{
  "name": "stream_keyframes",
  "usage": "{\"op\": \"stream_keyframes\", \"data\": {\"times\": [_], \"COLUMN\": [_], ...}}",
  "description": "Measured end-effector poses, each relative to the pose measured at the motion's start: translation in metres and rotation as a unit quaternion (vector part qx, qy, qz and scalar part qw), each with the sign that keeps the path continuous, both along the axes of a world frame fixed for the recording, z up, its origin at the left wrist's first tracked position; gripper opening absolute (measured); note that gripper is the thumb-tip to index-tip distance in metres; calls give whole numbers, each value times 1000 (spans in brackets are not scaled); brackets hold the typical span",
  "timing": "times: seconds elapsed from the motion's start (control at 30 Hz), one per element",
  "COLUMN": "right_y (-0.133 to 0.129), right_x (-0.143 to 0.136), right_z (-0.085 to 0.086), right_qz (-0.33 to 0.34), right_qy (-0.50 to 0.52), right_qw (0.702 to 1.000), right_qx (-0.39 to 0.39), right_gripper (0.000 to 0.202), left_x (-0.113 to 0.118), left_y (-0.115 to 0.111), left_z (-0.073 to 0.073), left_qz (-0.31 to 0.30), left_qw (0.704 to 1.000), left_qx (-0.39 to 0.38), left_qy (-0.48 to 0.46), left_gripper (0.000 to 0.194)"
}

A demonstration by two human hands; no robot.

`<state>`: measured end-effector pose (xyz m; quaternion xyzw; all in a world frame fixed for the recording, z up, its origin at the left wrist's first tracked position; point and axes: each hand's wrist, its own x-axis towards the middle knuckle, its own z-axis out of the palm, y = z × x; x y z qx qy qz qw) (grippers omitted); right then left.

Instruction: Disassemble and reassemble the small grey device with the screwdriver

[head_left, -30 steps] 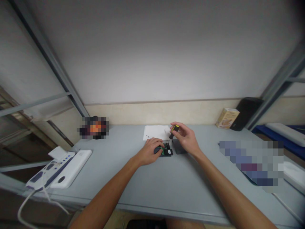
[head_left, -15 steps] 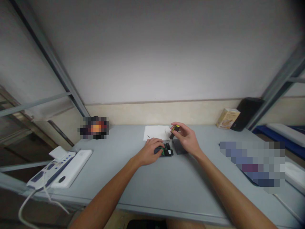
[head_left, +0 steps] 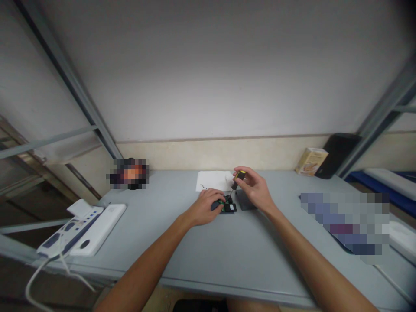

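A small black device with a green circuit board lies on the grey table. My left hand is closed on the device's left side. Upright and slightly tilted, a screwdriver with a black and yellow handle is pinched in my right hand. Its shaft points down to the board. Beside the device, partly under my right hand, is a dark flat panel. Behind them lies a white sheet with several tiny dark pieces on its left part.
At the left are a power strip with cables and a white flat box. A yellow box and a black speaker-like object stand at the back right. Blurred items lie at both sides.
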<state>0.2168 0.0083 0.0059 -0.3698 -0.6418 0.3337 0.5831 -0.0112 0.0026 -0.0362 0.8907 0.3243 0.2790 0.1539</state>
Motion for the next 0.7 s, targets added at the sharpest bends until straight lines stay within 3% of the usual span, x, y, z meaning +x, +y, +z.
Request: {"op": "stream_keyframes", "data": {"times": [0.3,0.57,0.7], "right_y": [-2,0,-1], "right_x": [0,-2,-5], "right_z": [4,1,0], "right_qz": [-27,31,-13], "right_qy": [-22,28,11], "right_qw": [999,999,1000], "right_qx": [36,-5,14], "right_gripper": [22,30,24], "left_x": [2,3,3], "left_y": [-3,-3,-4], "left_z": [5,4,6], "left_qz": [-6,-2,-3], "left_qw": [1000,1000,1000], "left_qx": [-2,-17,-21], "left_qy": [-2,-2,-3], "left_gripper": [13,24,26]}}
